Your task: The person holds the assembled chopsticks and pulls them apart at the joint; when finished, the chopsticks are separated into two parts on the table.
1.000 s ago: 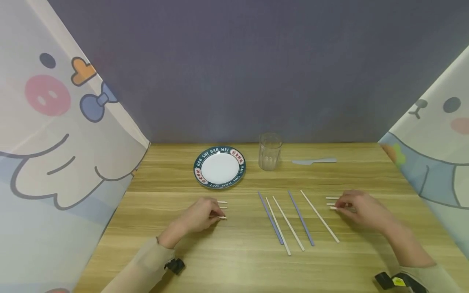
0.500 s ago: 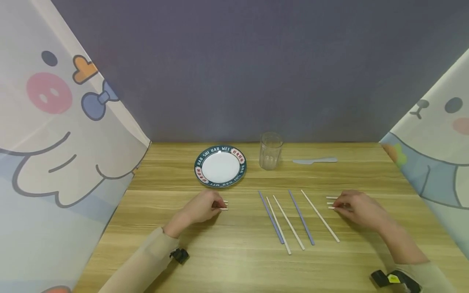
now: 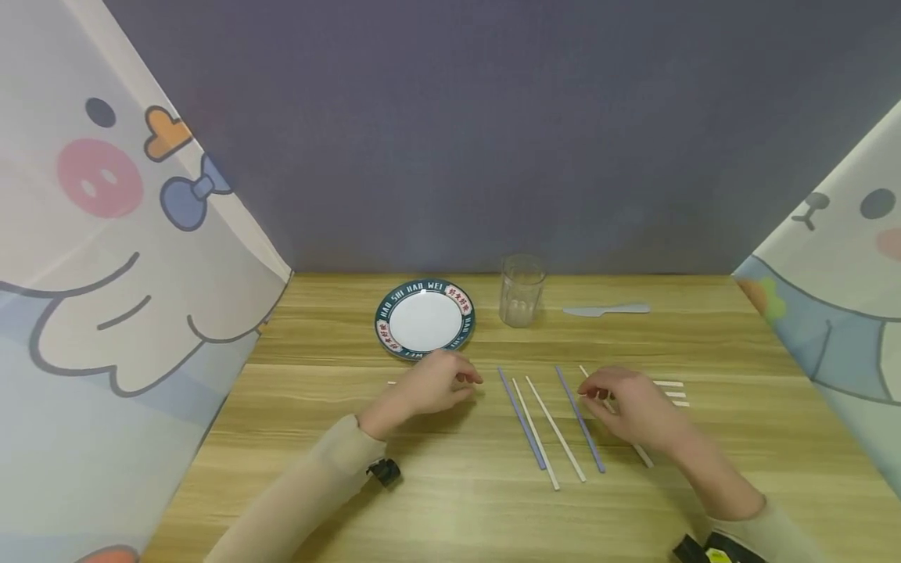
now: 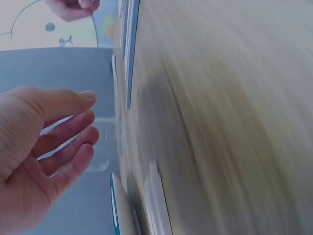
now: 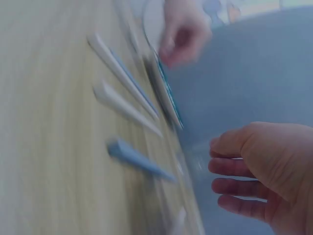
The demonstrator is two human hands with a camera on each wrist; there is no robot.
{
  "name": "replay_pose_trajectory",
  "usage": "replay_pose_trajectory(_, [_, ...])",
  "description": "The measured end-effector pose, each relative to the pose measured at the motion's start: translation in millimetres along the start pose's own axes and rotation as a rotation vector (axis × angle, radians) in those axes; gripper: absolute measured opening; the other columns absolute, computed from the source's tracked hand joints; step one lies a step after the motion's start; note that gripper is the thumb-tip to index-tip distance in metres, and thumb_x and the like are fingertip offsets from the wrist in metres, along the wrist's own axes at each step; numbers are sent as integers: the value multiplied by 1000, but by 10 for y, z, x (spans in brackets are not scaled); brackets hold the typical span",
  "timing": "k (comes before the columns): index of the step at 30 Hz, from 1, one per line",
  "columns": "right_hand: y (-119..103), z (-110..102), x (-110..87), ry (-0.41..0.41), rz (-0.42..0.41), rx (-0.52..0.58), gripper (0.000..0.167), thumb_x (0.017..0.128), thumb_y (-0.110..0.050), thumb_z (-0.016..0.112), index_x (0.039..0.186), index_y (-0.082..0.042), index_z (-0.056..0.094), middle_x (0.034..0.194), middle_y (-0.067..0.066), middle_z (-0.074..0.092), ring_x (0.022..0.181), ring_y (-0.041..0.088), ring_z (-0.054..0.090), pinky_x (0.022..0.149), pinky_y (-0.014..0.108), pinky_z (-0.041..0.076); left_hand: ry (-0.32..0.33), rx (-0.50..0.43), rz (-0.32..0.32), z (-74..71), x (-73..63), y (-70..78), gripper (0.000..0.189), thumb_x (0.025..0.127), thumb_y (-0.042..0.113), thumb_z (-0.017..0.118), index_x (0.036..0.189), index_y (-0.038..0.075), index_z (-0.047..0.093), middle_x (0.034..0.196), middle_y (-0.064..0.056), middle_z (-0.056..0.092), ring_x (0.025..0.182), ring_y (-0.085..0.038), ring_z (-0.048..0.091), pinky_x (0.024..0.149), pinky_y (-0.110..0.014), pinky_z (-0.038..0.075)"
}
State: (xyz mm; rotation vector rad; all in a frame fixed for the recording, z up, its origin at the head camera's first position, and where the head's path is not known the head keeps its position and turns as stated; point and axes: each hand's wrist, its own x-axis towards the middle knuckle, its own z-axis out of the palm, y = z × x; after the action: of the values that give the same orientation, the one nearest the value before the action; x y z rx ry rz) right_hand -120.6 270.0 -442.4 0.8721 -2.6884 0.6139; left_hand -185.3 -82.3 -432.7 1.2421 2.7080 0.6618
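Note:
My left hand (image 3: 438, 383) hovers just in front of the plate with its fingers loosely bent and nothing in them. In the left wrist view, thumb and fingers (image 4: 61, 122) stand apart, and white sticks (image 4: 156, 203) lie side by side on the table below. My right hand (image 3: 633, 403) is over the rightmost long white stick (image 3: 642, 456), covering its middle. The right wrist view shows that hand (image 5: 264, 171) with relaxed fingers and nothing between them. Left of it, thin purple sticks (image 3: 580, 422) and white sticks (image 3: 556, 430) lie slanted on the table.
Several white sticks (image 3: 672, 393) lie level behind the right hand; an end of another white stick (image 3: 392, 383) shows beside the left wrist. A green-rimmed plate (image 3: 383, 336), a clear glass (image 3: 521, 293) and a knife (image 3: 607, 310) stand along the back of the wooden table (image 3: 450, 500).
Both hands have let go of the short white sticks and moved inward: the left hand rightward, the right hand leftward over the slanted sticks. The sticks at the right now lie uncovered.

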Motion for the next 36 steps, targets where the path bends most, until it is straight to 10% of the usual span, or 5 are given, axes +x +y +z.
replay_pose_trajectory(13, [-518, 479, 184, -106, 19, 193, 7, 89, -7, 82, 90, -13, 77, 76, -13, 67, 68, -7, 51, 58, 15, 49, -81, 57, 89, 304, 343, 314, 15, 94, 14, 79, 109, 16, 83, 108, 4, 79, 98, -8, 71, 96, -22, 57])
replay_pose_trajectory(36, [-635, 553, 315, -203, 127, 202, 24, 82, -5, 78, 67, -17, 63, 57, -15, 50, 48, -8, 37, 43, 10, 33, -124, 110, 85, 377, 329, 253, 5, 92, 16, 82, 95, 20, 83, 98, 6, 71, 94, -8, 62, 86, -17, 53])
